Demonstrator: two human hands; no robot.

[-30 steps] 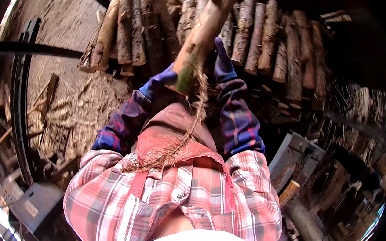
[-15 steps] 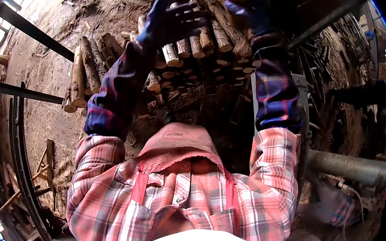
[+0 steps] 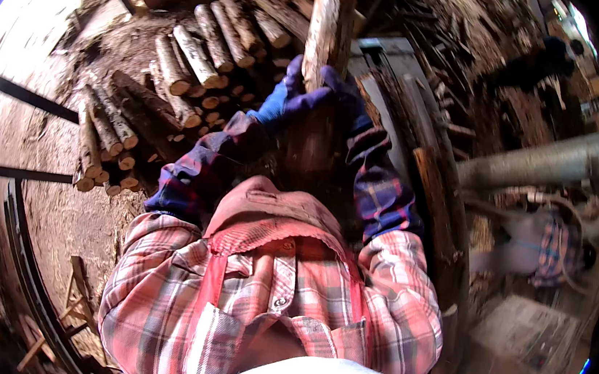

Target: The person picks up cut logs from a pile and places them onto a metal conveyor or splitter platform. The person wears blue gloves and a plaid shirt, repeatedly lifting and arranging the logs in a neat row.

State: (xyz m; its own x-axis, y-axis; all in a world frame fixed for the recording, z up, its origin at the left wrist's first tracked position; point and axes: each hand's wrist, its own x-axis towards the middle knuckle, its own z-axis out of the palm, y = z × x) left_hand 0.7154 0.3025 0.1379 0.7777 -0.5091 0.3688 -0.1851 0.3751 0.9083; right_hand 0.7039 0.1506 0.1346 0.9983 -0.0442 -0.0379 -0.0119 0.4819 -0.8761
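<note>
A debarked, pale brown log (image 3: pixel 329 26) stretches away from me at the top middle, its far end cut off by the picture's edge. Both hands wear blue-purple work gloves and are closed around its nearer part. My left hand (image 3: pixel 288 102) grips it from the left, with the thumb pointing up along the wood. From the other side my right hand (image 3: pixel 349 101) holds it, its fingers partly in shadow. Beneath the gloves the log's near end is dark and hard to make out.
Stacked cut logs (image 3: pixel 196 56) lie to the left and ahead. On my right, long slabs of wood (image 3: pixel 431 186) rest beside a grey metal surface (image 3: pixel 394 47). Farther right are a thick pipe (image 3: pixel 547 160) and a co-worker (image 3: pixel 559 247). Dark metal bars (image 3: pixel 25 92) jut in at left.
My hands were apart, the left spread open over the stack and the right against wood at the top. They have come together around the log, nearer my body. The view has turned right.
</note>
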